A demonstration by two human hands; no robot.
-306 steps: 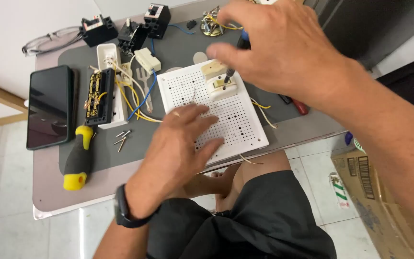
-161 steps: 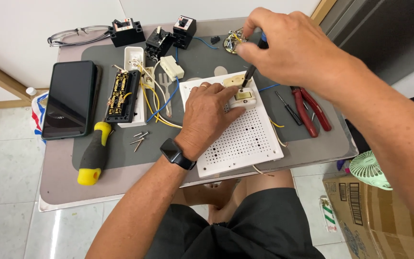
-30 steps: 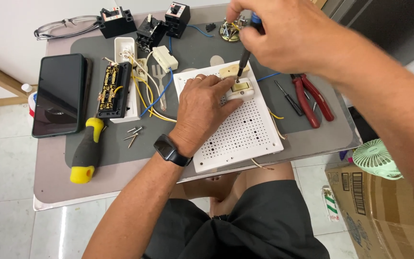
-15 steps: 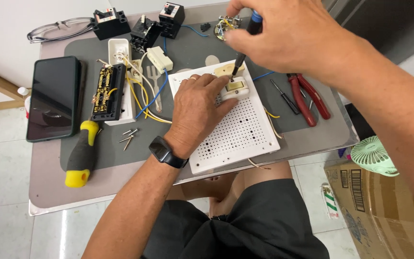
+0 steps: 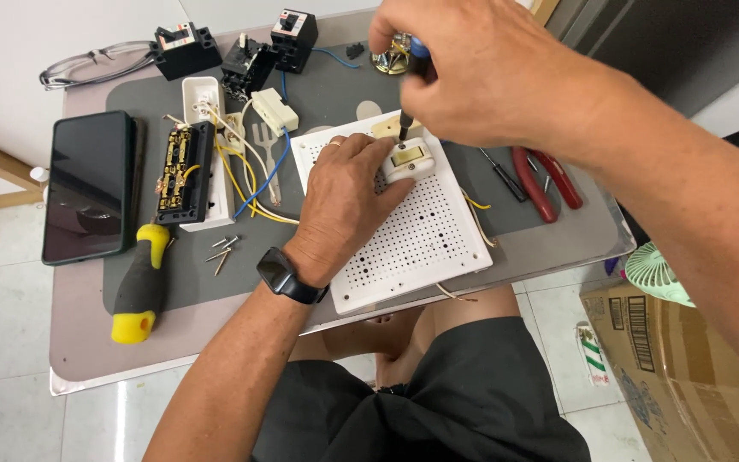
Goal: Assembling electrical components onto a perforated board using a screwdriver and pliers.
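While the left hand [image 5: 344, 201] presses flat on the white perforated board [image 5: 421, 239] and pinches the small cream switch [image 5: 408, 158] at the board's far edge, the right hand [image 5: 481, 77] grips a screwdriver [image 5: 410, 90] upright over that switch. By the look of it, a screw is being driven; the next turn calls for steady downward pressure. Its tip and the screw head are hidden behind the fingers. Red pliers [image 5: 549, 180] lie right of the board.
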